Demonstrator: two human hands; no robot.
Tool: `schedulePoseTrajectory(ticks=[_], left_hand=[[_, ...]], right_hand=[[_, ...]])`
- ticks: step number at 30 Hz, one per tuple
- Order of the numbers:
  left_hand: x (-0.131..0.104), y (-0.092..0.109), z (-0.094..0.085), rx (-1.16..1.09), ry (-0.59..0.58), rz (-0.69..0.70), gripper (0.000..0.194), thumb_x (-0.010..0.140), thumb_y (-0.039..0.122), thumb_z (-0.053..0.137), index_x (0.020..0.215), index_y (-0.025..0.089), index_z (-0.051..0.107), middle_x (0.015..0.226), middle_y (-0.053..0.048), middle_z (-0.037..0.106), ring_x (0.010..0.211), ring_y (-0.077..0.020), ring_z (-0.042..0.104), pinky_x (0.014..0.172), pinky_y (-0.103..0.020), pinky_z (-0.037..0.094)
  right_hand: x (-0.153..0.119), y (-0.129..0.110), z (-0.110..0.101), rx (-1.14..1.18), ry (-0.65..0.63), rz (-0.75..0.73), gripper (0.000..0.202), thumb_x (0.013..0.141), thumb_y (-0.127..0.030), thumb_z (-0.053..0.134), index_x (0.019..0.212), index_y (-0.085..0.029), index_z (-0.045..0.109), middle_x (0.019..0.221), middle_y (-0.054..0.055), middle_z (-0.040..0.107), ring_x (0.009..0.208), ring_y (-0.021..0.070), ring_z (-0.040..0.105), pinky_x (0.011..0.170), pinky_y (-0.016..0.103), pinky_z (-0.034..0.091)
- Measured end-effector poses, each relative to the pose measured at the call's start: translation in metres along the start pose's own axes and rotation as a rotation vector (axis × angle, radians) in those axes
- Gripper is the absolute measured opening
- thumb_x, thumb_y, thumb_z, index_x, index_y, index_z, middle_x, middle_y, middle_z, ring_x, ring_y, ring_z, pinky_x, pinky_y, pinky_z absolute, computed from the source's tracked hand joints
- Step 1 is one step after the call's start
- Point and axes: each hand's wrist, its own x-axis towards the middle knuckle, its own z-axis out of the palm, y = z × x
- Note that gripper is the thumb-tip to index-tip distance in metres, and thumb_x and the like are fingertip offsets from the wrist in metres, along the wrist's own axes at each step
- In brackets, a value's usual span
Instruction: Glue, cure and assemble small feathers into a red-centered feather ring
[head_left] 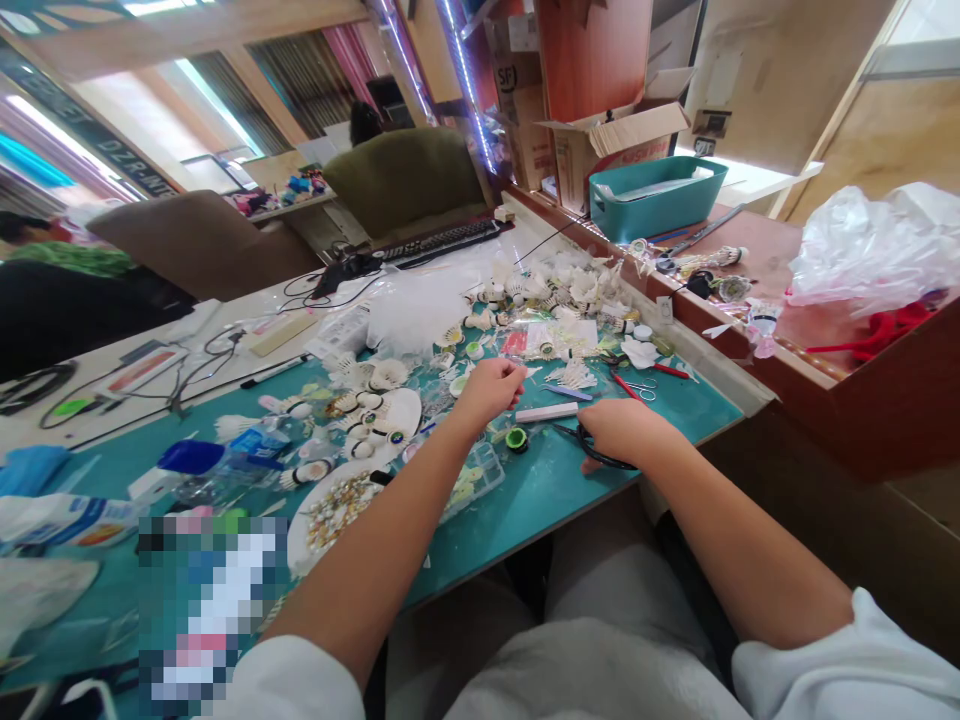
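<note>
Black-handled scissors (609, 458) are in my right hand (624, 432), low over the mat's front edge, with the blades toward the left. My left hand (491, 390) is closed in a pinch around something small and whitish at the fingertips, too small to name. Between and beyond the hands lie a pale block (546, 412), a blue-violet tool (568, 392) and a white feather piece (571, 374). A round green-and-black container (516, 439) sits just below my left hand. Near it is a clear compartment box (480, 480), partly hidden by my left forearm.
Shuttlecocks (577, 285) pile up at the back of the green mat (525, 510). A plate of beads (304, 530) stands left of my forearm, with a blue-capped item (191, 456) farther left. Red-handled tools (624, 386) and small scissors (643, 392) lie right. A teal bin (656, 200) stands behind.
</note>
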Motion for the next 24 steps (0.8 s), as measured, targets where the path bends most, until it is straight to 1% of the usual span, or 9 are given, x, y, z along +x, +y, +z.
schedulePoseTrajectory(ticks=[4,7,10,13,17,19,21,22,24], left_hand=[[-0.004,-0.003,-0.001,-0.016,0.020,0.037,0.034,0.099,0.036,0.065,0.127,0.016,0.062,0.126,-0.010,0.066,0.106,-0.0249,0.068,0.090,-0.046,0.060],[-0.017,-0.004,-0.006,-0.048,0.043,0.075,0.032,0.099,0.037,0.064,0.124,0.016,0.063,0.121,-0.009,0.067,0.101,-0.0231,0.069,0.086,-0.043,0.061],[-0.041,-0.007,-0.013,-0.107,0.073,0.135,0.028,0.100,0.039,0.063,0.113,0.014,0.066,0.105,-0.006,0.071,0.085,-0.0181,0.070,0.076,-0.036,0.061],[-0.071,-0.013,-0.021,-0.190,0.104,0.208,0.029,0.096,0.042,0.065,0.092,0.013,0.068,0.078,-0.002,0.071,0.063,-0.0140,0.067,0.064,-0.030,0.060],[-0.114,-0.033,-0.033,-0.264,0.158,0.283,0.031,0.085,0.047,0.069,0.082,0.016,0.070,0.070,-0.002,0.072,0.055,-0.0160,0.067,0.056,-0.029,0.059],[-0.135,-0.048,-0.040,-0.272,0.229,0.321,0.027,0.084,0.043,0.070,0.077,0.017,0.071,0.066,-0.002,0.071,0.053,-0.0161,0.066,0.054,-0.028,0.058],[-0.158,-0.064,-0.045,-0.265,0.373,0.363,0.018,0.085,0.036,0.070,0.078,0.020,0.072,0.061,0.001,0.068,0.055,-0.0145,0.064,0.054,-0.024,0.056],[-0.169,-0.073,-0.047,-0.257,0.452,0.383,0.014,0.087,0.032,0.070,0.079,0.021,0.073,0.063,0.001,0.069,0.058,-0.0145,0.065,0.055,-0.023,0.055],[-0.190,-0.092,-0.050,-0.235,0.586,0.494,0.015,0.087,0.031,0.070,0.074,0.024,0.073,0.062,0.002,0.067,0.057,-0.0145,0.062,0.049,-0.023,0.051]], right_hand=[[-0.002,0.000,-0.003,0.009,-0.052,0.016,0.056,0.073,-0.041,0.084,0.121,-0.016,0.070,0.118,0.017,0.074,0.109,0.0357,0.071,0.081,0.036,0.056],[-0.003,-0.001,-0.004,0.020,-0.065,0.027,0.059,0.073,-0.041,0.084,0.124,-0.017,0.067,0.120,0.018,0.073,0.111,0.0364,0.070,0.082,0.037,0.055],[-0.003,-0.002,-0.002,0.028,-0.072,0.033,0.064,0.072,-0.039,0.084,0.129,-0.016,0.063,0.122,0.020,0.071,0.112,0.0377,0.069,0.084,0.038,0.055],[-0.001,-0.001,0.001,0.041,-0.089,0.014,0.074,0.071,-0.039,0.085,0.136,-0.016,0.057,0.125,0.020,0.069,0.111,0.0378,0.069,0.081,0.037,0.054],[0.001,0.001,0.003,0.050,-0.127,-0.022,0.075,0.071,-0.043,0.083,0.138,-0.022,0.055,0.121,0.014,0.071,0.106,0.0336,0.071,0.075,0.033,0.053],[0.001,0.002,0.003,0.033,-0.126,-0.014,0.073,0.072,-0.041,0.082,0.138,-0.023,0.055,0.121,0.013,0.071,0.105,0.0330,0.071,0.075,0.032,0.053],[0.002,0.003,0.004,0.005,-0.098,0.010,0.068,0.076,-0.036,0.079,0.139,-0.022,0.055,0.124,0.015,0.069,0.108,0.0342,0.070,0.078,0.034,0.053],[0.002,0.003,0.005,-0.011,-0.078,0.024,0.065,0.079,-0.032,0.076,0.140,-0.021,0.054,0.126,0.017,0.068,0.109,0.0350,0.069,0.080,0.035,0.053],[0.003,0.005,0.007,-0.042,-0.039,0.046,0.062,0.083,-0.025,0.070,0.143,-0.019,0.051,0.130,0.019,0.066,0.114,0.0359,0.068,0.084,0.037,0.053]])
